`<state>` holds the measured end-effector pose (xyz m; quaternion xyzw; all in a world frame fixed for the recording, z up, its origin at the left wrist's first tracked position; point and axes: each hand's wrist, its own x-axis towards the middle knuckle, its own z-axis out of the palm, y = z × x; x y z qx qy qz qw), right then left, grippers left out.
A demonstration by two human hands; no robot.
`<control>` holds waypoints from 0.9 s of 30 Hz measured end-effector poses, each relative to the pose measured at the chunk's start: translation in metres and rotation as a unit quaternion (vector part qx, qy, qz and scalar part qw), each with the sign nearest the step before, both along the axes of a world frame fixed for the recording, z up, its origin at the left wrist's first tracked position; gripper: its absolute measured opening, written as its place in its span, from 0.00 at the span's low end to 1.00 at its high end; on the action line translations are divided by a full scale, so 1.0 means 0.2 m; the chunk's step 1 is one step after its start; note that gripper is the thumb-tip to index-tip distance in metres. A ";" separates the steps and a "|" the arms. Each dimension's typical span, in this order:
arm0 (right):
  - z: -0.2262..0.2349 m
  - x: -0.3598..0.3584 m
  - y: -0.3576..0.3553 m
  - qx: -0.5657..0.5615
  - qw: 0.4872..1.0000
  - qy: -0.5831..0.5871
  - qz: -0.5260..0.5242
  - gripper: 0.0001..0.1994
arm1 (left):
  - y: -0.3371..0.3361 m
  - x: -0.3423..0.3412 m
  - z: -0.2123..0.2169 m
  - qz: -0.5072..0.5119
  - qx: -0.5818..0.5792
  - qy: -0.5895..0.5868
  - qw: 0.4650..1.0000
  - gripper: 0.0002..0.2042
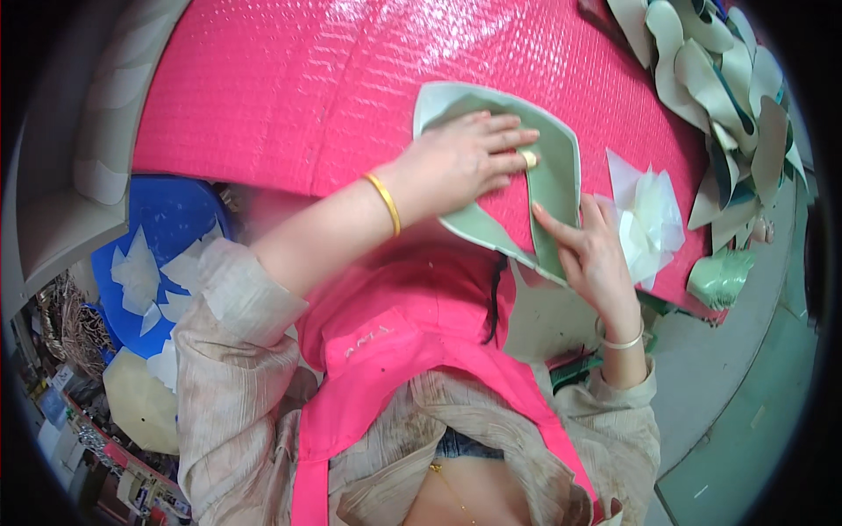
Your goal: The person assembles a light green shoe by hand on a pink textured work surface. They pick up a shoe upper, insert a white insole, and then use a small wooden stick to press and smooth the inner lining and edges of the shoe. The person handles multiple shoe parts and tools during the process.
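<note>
A curved, V-shaped pale green shoe upper piece [554, 145] with a whitish edge lies on the pink table covering, its open end toward me. My left hand [469, 162] rests flat across its left part, fingers stretched toward the right limb. A small yellowish cover sits on one of those fingers. My right hand [592, 250] straddles the right limb, the index fingertip at its inner edge and other fingers by the outer edge. Where the right thumb presses is hard to make out. Just right of that hand are thin translucent white sheets [649, 223].
A heap of pale and green cut pieces [724, 79] covers the table's far right. Near the right corner stands a green wrapped roll [719, 279]. A blue basin [175, 197] with white scraps is below the left edge, beside a grey-white panel [105, 131].
</note>
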<state>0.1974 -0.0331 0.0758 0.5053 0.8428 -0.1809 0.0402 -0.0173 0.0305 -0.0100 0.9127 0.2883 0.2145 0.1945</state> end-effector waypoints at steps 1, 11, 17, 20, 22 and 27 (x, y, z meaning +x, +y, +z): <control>0.01 -0.02 0.02 0.063 0.998 0.020 0.011 0.23 | -0.01 0.00 0.00 0.003 -0.001 0.004 1.000 0.20; -0.21 -0.11 0.28 0.069 0.996 -0.026 0.050 0.32 | -0.02 -0.10 0.00 0.144 -0.072 -0.031 0.986 0.18; -0.24 -0.11 0.42 0.155 0.985 -0.063 0.041 0.35 | 0.34 -0.09 -0.01 0.295 0.146 0.128 0.936 0.20; 0.05 -0.22 0.27 0.131 0.989 0.047 0.056 0.43 | 0.46 -0.22 -0.04 0.418 0.146 0.061 0.895 0.23; 0.10 -0.36 0.04 -0.001 0.993 0.103 0.065 0.41 | 0.50 -0.23 -0.05 0.362 0.061 -0.139 0.920 0.25; 0.17 -0.21 0.12 -0.157 0.820 0.510 -0.209 0.23 | 0.27 -0.33 0.15 0.055 -0.463 -0.536 0.703 0.34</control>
